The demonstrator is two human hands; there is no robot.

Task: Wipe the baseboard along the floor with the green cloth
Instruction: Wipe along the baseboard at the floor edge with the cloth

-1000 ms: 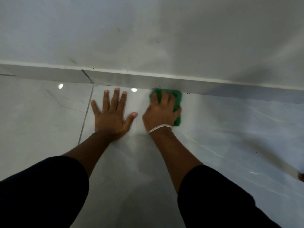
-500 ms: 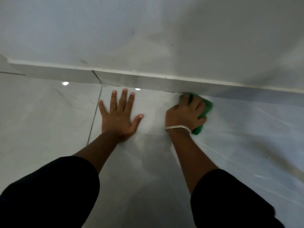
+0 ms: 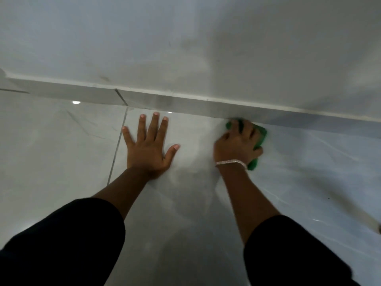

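A grey tile baseboard (image 3: 165,102) runs along the foot of the white wall, from left to right across the view. My right hand (image 3: 239,143) presses the green cloth (image 3: 260,136) against the floor right at the baseboard's lower edge; most of the cloth is hidden under the fingers, and a silver bracelet sits on that wrist. To the left of it, my left hand (image 3: 149,146) lies flat on the glossy floor with its fingers spread, holding nothing.
The floor is glossy pale tile (image 3: 51,151) with a dark grout line (image 3: 117,145) just left of my left hand. A joint (image 3: 121,98) splits the baseboard above that line. The scuffed white wall (image 3: 185,48) fills the top half.
My right hand has slid the green cloth to the right along the baseboard, away from my left hand. The left hand has stayed flat on the floor.
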